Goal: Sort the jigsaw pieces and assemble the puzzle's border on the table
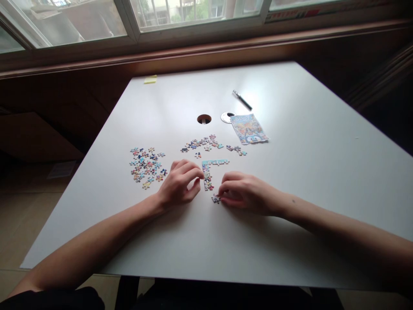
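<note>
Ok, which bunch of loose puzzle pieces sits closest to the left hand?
The wide scatter just beyond the left hand, on its outer side. The other two clusters lie farther back, toward the picture card.

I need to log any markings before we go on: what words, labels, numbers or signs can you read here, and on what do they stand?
None can be read.
Picture sheet: lettering along its top edge, too small and blurred.
Strip above the window frame: red marks, blurred.
Pen, yellow note, loose puzzle pieces, joined pieces: no legible text.
</note>
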{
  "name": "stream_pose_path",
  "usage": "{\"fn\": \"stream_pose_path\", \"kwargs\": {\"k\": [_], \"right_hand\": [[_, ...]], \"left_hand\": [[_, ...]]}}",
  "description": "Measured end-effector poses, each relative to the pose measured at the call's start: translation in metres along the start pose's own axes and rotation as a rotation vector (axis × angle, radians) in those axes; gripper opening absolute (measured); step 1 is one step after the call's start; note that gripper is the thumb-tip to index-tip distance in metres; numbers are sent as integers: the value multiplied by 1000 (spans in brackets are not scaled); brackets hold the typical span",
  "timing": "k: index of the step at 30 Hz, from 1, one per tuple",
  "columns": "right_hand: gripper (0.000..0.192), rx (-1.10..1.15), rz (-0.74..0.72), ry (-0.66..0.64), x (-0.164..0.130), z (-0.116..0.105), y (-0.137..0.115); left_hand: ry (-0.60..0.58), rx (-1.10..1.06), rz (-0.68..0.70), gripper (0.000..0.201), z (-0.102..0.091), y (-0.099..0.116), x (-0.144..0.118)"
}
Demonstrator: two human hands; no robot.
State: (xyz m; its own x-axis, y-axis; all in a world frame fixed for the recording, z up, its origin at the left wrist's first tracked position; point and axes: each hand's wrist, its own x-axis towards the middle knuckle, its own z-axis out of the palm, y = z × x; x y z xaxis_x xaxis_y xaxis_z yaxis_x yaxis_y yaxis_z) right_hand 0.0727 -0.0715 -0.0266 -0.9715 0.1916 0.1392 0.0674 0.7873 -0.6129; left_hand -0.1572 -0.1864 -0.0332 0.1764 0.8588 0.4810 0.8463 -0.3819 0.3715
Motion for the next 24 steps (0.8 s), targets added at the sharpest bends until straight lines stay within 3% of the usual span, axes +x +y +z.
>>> {"fn": "stream_pose_path", "kwargs": {"k": [15, 24], "right_hand": [[10, -93, 28, 59, 3, 10, -3], [11, -138, -50, 105, 4, 14, -4]], "left_hand": [[-25, -11, -18, 14, 0, 0, 0], [-40, -15, -32, 14, 0, 0, 1]]}}
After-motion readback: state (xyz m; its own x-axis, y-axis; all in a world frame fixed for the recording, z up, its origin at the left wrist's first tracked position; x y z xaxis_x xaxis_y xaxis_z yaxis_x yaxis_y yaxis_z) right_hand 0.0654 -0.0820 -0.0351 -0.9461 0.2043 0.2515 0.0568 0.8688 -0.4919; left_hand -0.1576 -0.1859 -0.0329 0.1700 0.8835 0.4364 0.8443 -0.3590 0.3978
